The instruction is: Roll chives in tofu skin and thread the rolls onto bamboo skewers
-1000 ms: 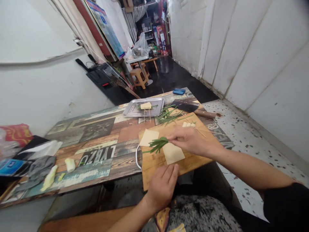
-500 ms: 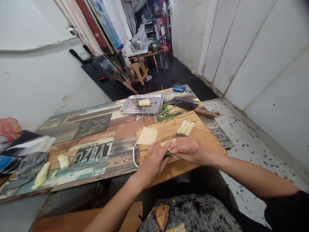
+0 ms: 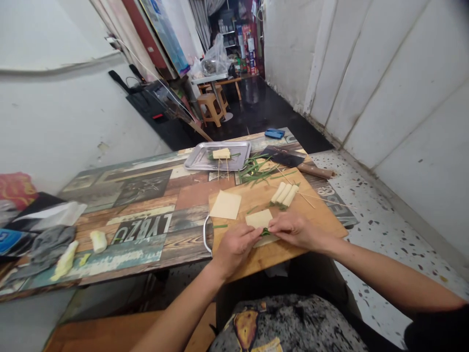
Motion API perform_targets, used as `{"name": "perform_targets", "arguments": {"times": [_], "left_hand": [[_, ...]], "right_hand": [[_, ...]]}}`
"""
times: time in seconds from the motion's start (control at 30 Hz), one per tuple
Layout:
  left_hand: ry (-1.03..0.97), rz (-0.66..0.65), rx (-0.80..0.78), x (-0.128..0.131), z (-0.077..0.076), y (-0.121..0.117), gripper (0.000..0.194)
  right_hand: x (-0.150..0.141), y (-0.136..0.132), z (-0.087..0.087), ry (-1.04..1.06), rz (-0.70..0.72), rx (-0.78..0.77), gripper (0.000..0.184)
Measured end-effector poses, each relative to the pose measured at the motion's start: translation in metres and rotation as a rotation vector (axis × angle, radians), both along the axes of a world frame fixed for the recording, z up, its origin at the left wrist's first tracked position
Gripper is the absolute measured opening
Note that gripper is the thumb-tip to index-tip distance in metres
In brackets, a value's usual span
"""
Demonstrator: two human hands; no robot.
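Observation:
On the wooden cutting board [image 3: 234,259], a pale tofu sheet [image 3: 259,218] lies between my hands with cut greens [image 3: 266,231] across it. My left hand [image 3: 236,246] has its fingers closed on the left side of the sheet's near part. At the right side, my right hand [image 3: 293,230] pinches the same sheet beside the greens. My fingertips cover part of the greens and of the fold. Another square tofu sheet [image 3: 225,204] lies flat at the board's left. Several finished tofu rolls [image 3: 284,194] sit side by side beyond my right hand.
A metal tray [image 3: 194,159] holds skewered rolls [image 3: 221,153] at the back. Loose green stalks [image 3: 256,168], a cleaver [image 3: 282,156] with a wooden handle and thin skewers [image 3: 307,199] lie around the board's far edge. Vegetable pieces [image 3: 98,241] and a grey cloth [image 3: 53,247] are at left.
My hands have drawn apart and slightly toward me, uncovering more of the tofu sheet. A green piece by my left hand now lies apart on the board. The view has shifted slightly.

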State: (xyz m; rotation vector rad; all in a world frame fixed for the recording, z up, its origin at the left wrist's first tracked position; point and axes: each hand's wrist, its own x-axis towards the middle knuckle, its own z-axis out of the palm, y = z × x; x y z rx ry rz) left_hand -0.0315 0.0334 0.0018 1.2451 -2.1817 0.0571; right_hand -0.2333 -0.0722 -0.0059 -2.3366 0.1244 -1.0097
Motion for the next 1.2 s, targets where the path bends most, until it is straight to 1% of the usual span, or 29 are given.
{"name": "perform_targets", "arguments": {"times": [0.07, 0.17, 0.23, 0.37, 0.5, 0.63, 0.7, 0.8, 0.9, 0.97, 1.03, 1.1, 1.2], "left_hand": [[-0.055, -0.004, -0.074, 0.002, 0.000, 0.000, 0.022], [-0.156, -0.007, -0.114, 0.004, 0.001, 0.003, 0.024], [-0.246, -0.025, -0.112, 0.005, 0.002, 0.006, 0.028], [-0.440, -0.067, -0.034, 0.005, 0.006, 0.013, 0.035], [-0.500, -0.033, 0.003, 0.001, 0.009, 0.015, 0.034], [-0.543, -0.027, -0.062, -0.002, 0.009, 0.013, 0.031], [-0.566, -0.022, -0.094, -0.004, 0.008, 0.012, 0.029], [-0.578, -0.008, -0.139, -0.006, 0.006, 0.011, 0.026], [-0.487, 0.010, -0.193, -0.008, 0.004, 0.010, 0.022], [-0.398, 0.040, -0.195, -0.009, 0.004, 0.008, 0.017], [-0.330, 0.071, -0.167, -0.011, 0.004, 0.007, 0.014], [-0.264, 0.096, -0.127, -0.013, 0.006, 0.006, 0.013], [-0.152, 0.131, -0.064, -0.016, 0.010, 0.009, 0.013]], "right_hand": [[-0.002, 0.001, 0.002, 0.044, -0.004, -0.109, 0.018], [-0.004, 0.001, 0.005, 0.129, -0.001, -0.279, 0.024], [-0.006, 0.000, 0.006, 0.177, 0.008, -0.380, 0.026], [-0.012, -0.002, 0.007, 0.319, 0.054, -0.582, 0.027], [-0.013, -0.001, 0.008, 0.460, 0.074, -0.730, 0.026], [-0.011, 0.004, 0.009, 0.483, 0.086, -0.857, 0.025], [-0.010, 0.007, 0.009, 0.477, 0.067, -0.865, 0.025], [-0.010, 0.009, 0.005, 0.463, 0.046, -0.820, 0.023], [-0.010, 0.012, -0.002, 0.435, 0.014, -0.770, 0.023], [-0.009, 0.013, -0.005, 0.418, -0.022, -0.751, 0.024], [-0.008, 0.013, -0.003, 0.405, -0.052, -0.714, 0.025], [-0.006, 0.011, 0.004, 0.393, -0.067, -0.634, 0.026], [-0.004, 0.005, 0.015, 0.398, -0.025, -0.507, 0.031]]}}
